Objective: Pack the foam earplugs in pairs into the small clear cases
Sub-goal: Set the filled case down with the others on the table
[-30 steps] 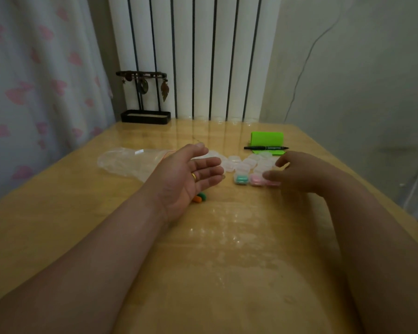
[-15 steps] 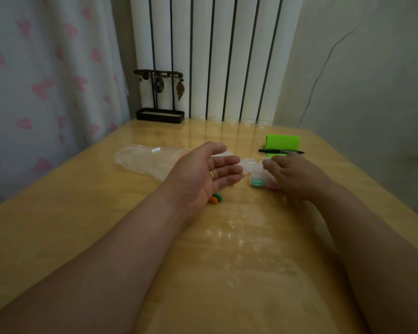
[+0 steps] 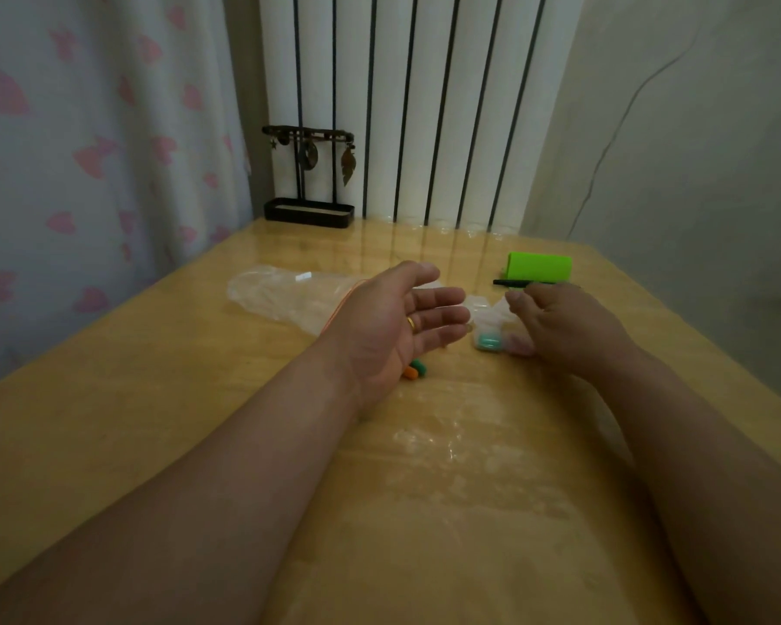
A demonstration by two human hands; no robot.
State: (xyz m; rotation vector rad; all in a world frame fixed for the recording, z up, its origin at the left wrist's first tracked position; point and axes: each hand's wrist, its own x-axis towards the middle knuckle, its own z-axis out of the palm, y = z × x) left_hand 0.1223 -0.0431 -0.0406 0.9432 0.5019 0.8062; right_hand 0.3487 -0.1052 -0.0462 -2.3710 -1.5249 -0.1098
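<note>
Left grip (image 3: 402,322) held apart, palm up, centre frame; right grip (image 3: 560,327) curled over clear cases (image 3: 488,342), clamping cannot be told. Earplugs (image 3: 415,369) judged light, squashy; best pinched mid-body.

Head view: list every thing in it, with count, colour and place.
table: one, tan wood, under everything
clear cases: several, count unclear, between the hands
teal earplugs: inside the nearest case, count unclear
loose earplugs: two seen, orange and green, by the left hand's heel
plastic bag: one, clear, behind the left hand
pen: one, black, far right
green block: one, behind the pen
ornament stand: one, black, far edge
radiator: one, white, back wall
curtain: one, white with pink shapes, left
left hand: open, gold ring
right hand: palm down over the cases; grip hidden
</note>
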